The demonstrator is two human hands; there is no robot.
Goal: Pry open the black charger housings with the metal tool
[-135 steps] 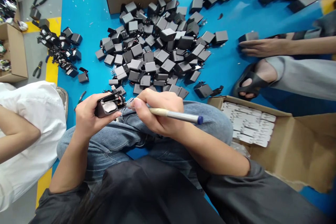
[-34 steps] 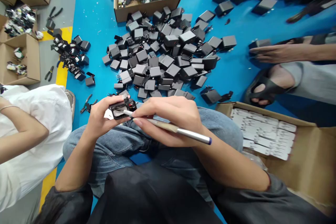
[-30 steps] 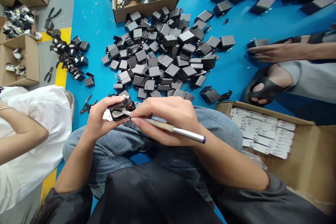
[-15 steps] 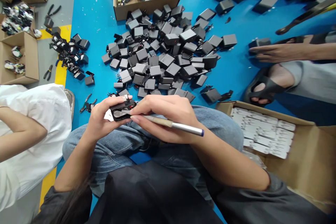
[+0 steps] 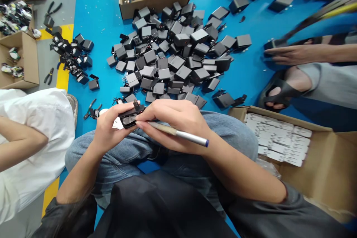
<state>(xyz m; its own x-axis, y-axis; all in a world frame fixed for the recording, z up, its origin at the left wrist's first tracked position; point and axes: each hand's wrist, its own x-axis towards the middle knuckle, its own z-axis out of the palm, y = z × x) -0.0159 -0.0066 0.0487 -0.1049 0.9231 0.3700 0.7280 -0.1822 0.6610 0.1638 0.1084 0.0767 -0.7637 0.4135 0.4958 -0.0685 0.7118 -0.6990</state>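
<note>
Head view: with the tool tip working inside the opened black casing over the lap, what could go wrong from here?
1. The left hand pinches the opened casing by its edges, unsupported; it might slip.
2. The pen-like tool in the right hand points toward the left fingers; a slip could jab them.
3. Loosened parts could fall among the pile of black casings.
</note>
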